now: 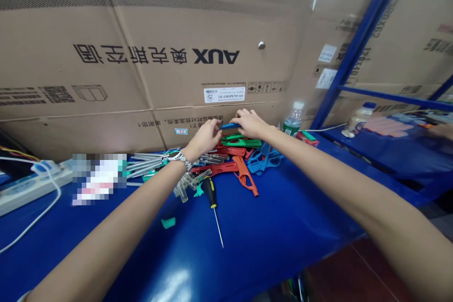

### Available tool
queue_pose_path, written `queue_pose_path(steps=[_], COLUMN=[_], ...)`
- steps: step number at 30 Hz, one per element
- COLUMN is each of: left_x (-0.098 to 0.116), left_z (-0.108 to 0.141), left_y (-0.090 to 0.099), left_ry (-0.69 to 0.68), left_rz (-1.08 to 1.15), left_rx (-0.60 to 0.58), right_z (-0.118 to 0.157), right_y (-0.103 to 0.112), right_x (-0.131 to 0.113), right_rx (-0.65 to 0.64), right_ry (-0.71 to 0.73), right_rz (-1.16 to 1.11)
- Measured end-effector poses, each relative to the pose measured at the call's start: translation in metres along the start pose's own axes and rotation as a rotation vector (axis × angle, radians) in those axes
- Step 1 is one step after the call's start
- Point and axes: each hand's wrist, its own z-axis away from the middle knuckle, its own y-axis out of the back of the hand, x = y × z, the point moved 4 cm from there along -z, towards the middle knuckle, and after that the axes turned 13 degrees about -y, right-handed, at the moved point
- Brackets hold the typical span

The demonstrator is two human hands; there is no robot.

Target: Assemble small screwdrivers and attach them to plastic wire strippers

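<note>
Above the heap of parts, my right hand (250, 123) grips a slim blue plastic piece (229, 126), its fingers bent over the right end. My left hand (208, 138) pinches at the left end of the same piece. Beneath both hands lie trigger-handled plastic casings: green casings (242, 142), red casings (221, 168), an orange casing (244, 177) and blue casings (264, 159). Clear plastic tubes (182, 189) and metal rods (146, 164) are left of them. A black-and-yellow screwdriver (211, 193) rests in front, its tip towards me.
Large cardboard (159, 19) stands behind the blue tabletop (269, 231). A green-labelled bottle (293, 119) is at the right, near a blue metal frame (348, 52). On the left sit a power strip (21, 193) and white cable. A small teal piece (168, 222) lies forward.
</note>
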Motion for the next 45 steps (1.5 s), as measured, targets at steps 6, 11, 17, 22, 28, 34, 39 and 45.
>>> queue_pose_path(steps=[6,11,17,22,28,34,39,45], left_x=[-0.011,-0.008,-0.003,0.000,-0.008,-0.018,-0.018,-0.021], left_z=[0.003,0.003,0.009,0.055,0.144,0.189,0.200,0.207], left_y=[-0.007,-0.013,0.010,0.069,0.115,0.127,0.127,0.118], left_ry=[0.099,0.144,0.132,0.116,0.231,0.208,0.076,0.103], left_rz=[-0.081,0.083,0.230,0.196,0.025,-0.112,-0.194,-0.163], left_rx=[-0.031,-0.142,-0.073,0.081,0.155,0.096,-0.057,-0.142], right_z=[0.004,0.013,0.021,0.015,-0.016,-0.056,-0.081,-0.093], right_y=[-0.015,-0.019,-0.008,0.001,-0.002,-0.012,-0.015,-0.016], right_x=[0.010,0.014,-0.014,-0.061,-0.118,-0.164,-0.201,-0.246], right_rx=[-0.027,-0.080,0.002,-0.030,-0.188,-0.352,-0.401,-0.501], right_ry=[-0.100,-0.160,-0.121,0.002,0.061,0.062,0.116,0.186], right_rz=[-0.059,-0.190,-0.297,-0.377,-0.379,-0.341,-0.382,-0.301])
